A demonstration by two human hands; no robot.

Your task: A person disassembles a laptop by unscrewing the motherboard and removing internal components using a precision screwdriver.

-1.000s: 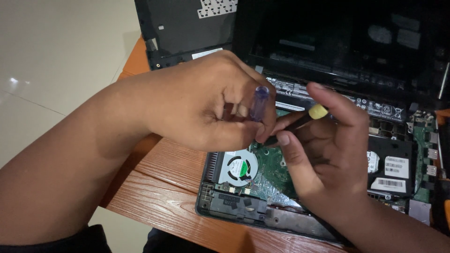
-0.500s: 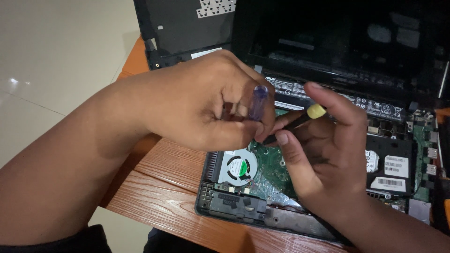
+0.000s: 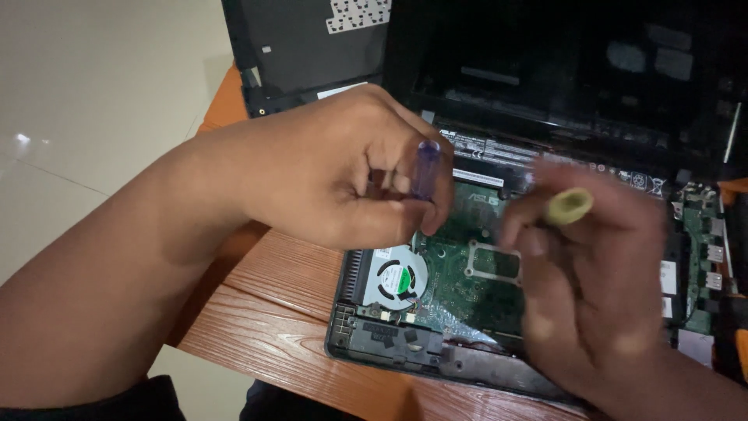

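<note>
Purple screwdriver [image 3: 425, 168] stands near upright in the clenched left hand [image 3: 343, 168], tip down over the green board [image 3: 460, 281] beside the fan [image 3: 397, 277]. Right hand [image 3: 584, 288], blurred, pinches a yellow-capped tool [image 3: 567, 206], lying to its right.

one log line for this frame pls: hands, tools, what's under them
left hand: holds purple-handled tool | right hand: blurred, holds yellow-handled tool | under: opened laptop, fan, green board | on wooden table

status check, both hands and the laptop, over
Left hand shut on purple tool. Right hand blurred, yellow-tipped tool in grip. Laptop open, fan exposed.
</note>
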